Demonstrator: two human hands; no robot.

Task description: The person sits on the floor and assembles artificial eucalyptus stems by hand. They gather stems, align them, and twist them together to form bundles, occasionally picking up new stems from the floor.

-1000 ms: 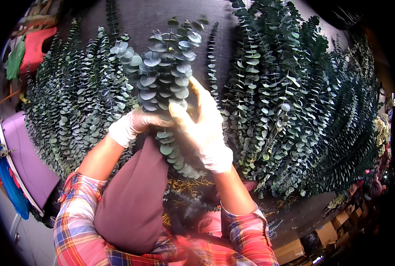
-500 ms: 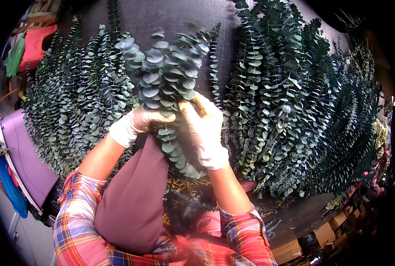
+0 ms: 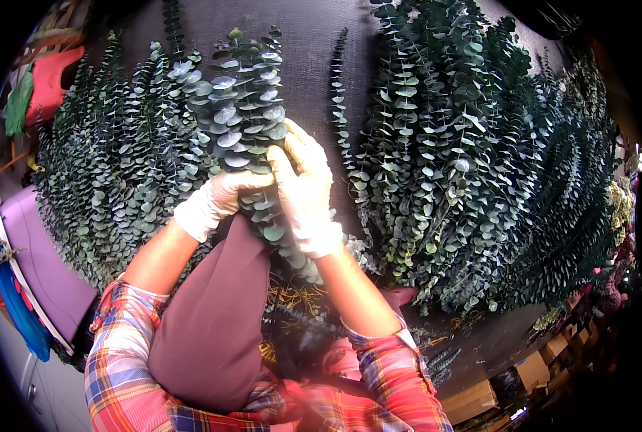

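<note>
A bunch of eucalyptus stems (image 3: 245,108) with round grey-green leaves stands upright between my hands, over my raised knee. My left hand (image 3: 227,191), in a pale glove, is closed around the lower part of the bunch, its thumb lying across the front. From the right, my right hand (image 3: 301,176), gloved too, presses against the bunch with curled fingers at the leaves. The stems' lower ends run down behind the right wrist and are partly hidden. One single eucalyptus stem (image 3: 339,93) lies on the dark surface to the right of the bunch.
Long eucalyptus piles lie on the left (image 3: 119,158) and right (image 3: 443,158) of the dark woven surface (image 3: 306,43). A purple bin (image 3: 47,252) and a red plastic thing (image 3: 51,79) are at the far left. Cardboard boxes (image 3: 468,403) sit at the lower right.
The bunch has swung from spread and leaning right to narrower and more upright. My right hand has moved left and a little up along it; my left hand keeps its grip.
</note>
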